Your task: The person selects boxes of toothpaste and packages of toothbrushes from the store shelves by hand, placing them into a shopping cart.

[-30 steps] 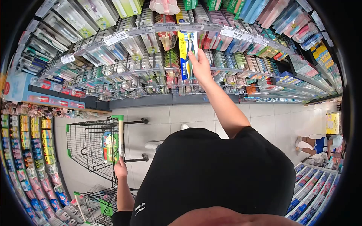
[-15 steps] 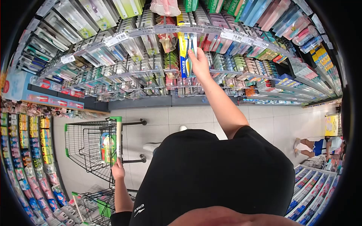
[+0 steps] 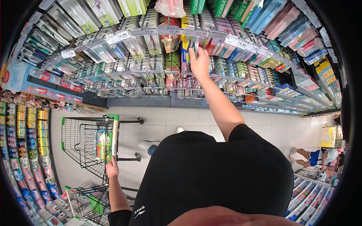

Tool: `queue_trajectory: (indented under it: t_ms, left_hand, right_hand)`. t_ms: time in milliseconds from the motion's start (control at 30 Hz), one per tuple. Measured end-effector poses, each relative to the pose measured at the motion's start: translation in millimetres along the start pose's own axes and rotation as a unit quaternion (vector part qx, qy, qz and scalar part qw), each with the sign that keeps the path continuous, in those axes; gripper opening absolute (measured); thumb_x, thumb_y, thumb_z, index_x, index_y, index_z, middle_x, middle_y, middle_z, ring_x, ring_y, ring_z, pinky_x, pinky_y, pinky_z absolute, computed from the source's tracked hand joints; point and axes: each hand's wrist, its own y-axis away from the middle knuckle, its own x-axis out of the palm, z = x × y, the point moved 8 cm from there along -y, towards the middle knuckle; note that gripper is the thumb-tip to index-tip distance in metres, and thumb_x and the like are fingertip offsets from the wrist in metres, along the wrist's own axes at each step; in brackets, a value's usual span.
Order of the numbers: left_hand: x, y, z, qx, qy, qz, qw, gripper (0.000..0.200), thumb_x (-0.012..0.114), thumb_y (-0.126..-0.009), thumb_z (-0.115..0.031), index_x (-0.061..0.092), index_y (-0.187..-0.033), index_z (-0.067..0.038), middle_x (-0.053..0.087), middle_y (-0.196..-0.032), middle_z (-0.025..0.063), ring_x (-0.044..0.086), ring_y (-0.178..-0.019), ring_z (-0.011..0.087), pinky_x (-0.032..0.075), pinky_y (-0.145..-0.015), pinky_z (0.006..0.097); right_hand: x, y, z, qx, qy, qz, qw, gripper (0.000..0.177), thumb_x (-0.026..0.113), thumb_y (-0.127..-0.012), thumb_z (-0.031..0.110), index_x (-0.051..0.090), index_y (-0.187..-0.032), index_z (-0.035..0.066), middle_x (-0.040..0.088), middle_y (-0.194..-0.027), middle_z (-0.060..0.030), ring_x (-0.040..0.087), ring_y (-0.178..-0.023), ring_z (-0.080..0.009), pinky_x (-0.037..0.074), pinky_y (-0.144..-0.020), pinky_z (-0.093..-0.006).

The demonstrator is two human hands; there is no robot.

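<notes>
My right hand (image 3: 200, 63) reaches up to the hanging rack, its thumb and fingers closed around the lower part of a blister-packed toothbrush. The yellow-and-blue toothbrush pack (image 3: 184, 46) is partly behind the price rail and seen at a slant, so its lower end is hard to make out. Low on the left, my left hand (image 3: 112, 168) is wrapped round the near end of the shopping cart's pale handle (image 3: 115, 137). Inside that black wire cart lies a colourful green-and-yellow package (image 3: 101, 145).
Rows of hanging toothbrush packs surround my right hand, behind a price rail (image 3: 151, 31). A second shopping cart (image 3: 81, 199) stands close behind the first. Packaged goods fill the left shelf (image 3: 24, 147). Another person (image 3: 316, 157) is at the far right, near a yellow box (image 3: 329, 136).
The toothbrush pack has moved up and back behind the rail, showing less of its face. My right hand has shifted slightly right. My left hand stays on the cart handle.
</notes>
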Motion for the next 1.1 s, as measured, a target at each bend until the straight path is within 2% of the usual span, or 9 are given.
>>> queue_trajectory:
  t_ms: [67, 200, 267, 400, 533, 633, 800, 933, 1100]
  left_hand:
    - [1, -1, -1, 0.005, 0.003, -0.005, 1.000, 0.076, 0.036, -0.111, -0.059, 0.075, -0.090, 0.002, 0.070, -0.072, 0.0239, 0.072, -0.077, 0.0452, 0.053, -0.073, 0.0558]
    - [14, -13, 18, -0.025, 0.016, 0.031, 0.999, 0.074, 0.037, -0.111, -0.058, 0.076, -0.097, 0.003, 0.070, -0.075, 0.0257, 0.072, -0.079, 0.0463, 0.053, -0.074, 0.0562]
    - [19, -14, 26, -0.040, 0.032, 0.041, 0.998, 0.073, 0.036, -0.111, -0.058, 0.075, -0.098, 0.003, 0.070, -0.077, 0.0277, 0.071, -0.082, 0.0491, 0.053, -0.075, 0.0571]
    - [26, -23, 38, -0.028, 0.024, 0.033, 0.999, 0.074, 0.035, -0.111, -0.057, 0.075, -0.097, 0.004, 0.070, -0.085, 0.0322, 0.068, -0.088, 0.0535, 0.051, -0.079, 0.0601]
    - [21, -24, 31, -0.006, 0.005, 0.013, 1.000, 0.076, 0.035, -0.111, -0.058, 0.074, -0.091, 0.004, 0.069, -0.078, 0.0295, 0.068, -0.082, 0.0510, 0.051, -0.076, 0.0590]
    - [7, -15, 5, 0.013, 0.041, 0.011, 0.999, 0.079, 0.034, -0.112, -0.059, 0.065, -0.076, 0.004, 0.062, -0.059, 0.0197, 0.065, -0.061, 0.0399, 0.049, -0.064, 0.0517]
    - [13, -16, 11, -0.010, 0.065, 0.032, 0.997, 0.077, 0.035, -0.112, -0.058, 0.065, -0.075, 0.003, 0.061, -0.058, 0.0166, 0.064, -0.059, 0.0338, 0.048, -0.061, 0.0482]
    - [12, -17, 12, -0.001, 0.045, 0.027, 0.999, 0.079, 0.033, -0.112, -0.059, 0.065, -0.074, 0.003, 0.062, -0.060, 0.0193, 0.065, -0.063, 0.0392, 0.049, -0.064, 0.0516]
    - [8, -18, 3, 0.027, 0.023, 0.013, 0.999, 0.080, 0.032, -0.112, -0.059, 0.065, -0.074, 0.003, 0.062, -0.061, 0.0216, 0.066, -0.068, 0.0440, 0.049, -0.067, 0.0547]
  right_hand:
    - [-18, 5, 11, -0.065, 0.007, -0.089, 0.994, 0.034, 0.072, -0.100, 0.026, 0.065, -0.118, -0.002, 0.065, -0.103, -0.0180, 0.065, -0.097, -0.0374, 0.051, -0.090, -0.0478]
    - [-46, 24, 34, -0.148, 0.065, -0.163, 0.973, 0.032, 0.075, -0.096, 0.020, 0.066, -0.118, -0.002, 0.064, -0.108, -0.0164, 0.066, -0.097, -0.0338, 0.053, -0.088, -0.0462]
    - [-19, 27, 38, -0.153, -0.050, 0.004, 0.987, 0.030, 0.072, -0.095, 0.015, 0.064, -0.122, 0.004, 0.064, -0.116, -0.0177, 0.062, -0.109, -0.0369, 0.050, -0.096, -0.0463]
    - [8, 16, 80, -0.131, -0.152, 0.051, 0.978, 0.049, 0.075, -0.096, 0.014, 0.056, -0.140, 0.002, 0.062, -0.122, -0.0157, 0.071, -0.082, -0.0252, 0.059, -0.075, -0.0376]
    - [54, -7, 93, -0.106, -0.125, 0.113, 0.980, 0.067, 0.074, -0.097, 0.014, 0.041, -0.154, 0.000, 0.058, -0.128, -0.0178, 0.074, -0.085, -0.0263, 0.060, -0.076, -0.0380]
    - [65, -23, 99, -0.122, -0.185, 0.023, 0.975, 0.085, 0.073, -0.095, 0.013, 0.025, -0.164, -0.001, 0.045, -0.158, -0.0281, 0.075, -0.086, -0.0323, 0.060, -0.084, -0.0452]
    - [75, -32, 94, -0.073, -0.198, -0.045, 0.976, 0.083, 0.075, -0.092, 0.012, 0.031, -0.162, 0.000, 0.043, -0.158, -0.0291, 0.069, -0.107, -0.0403, 0.057, -0.095, -0.0480]
    - [78, -33, 93, -0.059, -0.154, -0.084, 0.983, 0.078, 0.078, -0.089, 0.011, 0.039, -0.157, 0.000, 0.045, -0.153, -0.0299, 0.055, -0.129, -0.0503, 0.051, -0.107, -0.0527]
    - [75, -35, 97, -0.046, -0.143, -0.097, 0.984, 0.076, 0.077, -0.089, 0.010, 0.041, -0.156, 0.003, 0.048, -0.148, -0.0297, 0.049, -0.134, -0.0534, 0.047, -0.111, -0.0545]
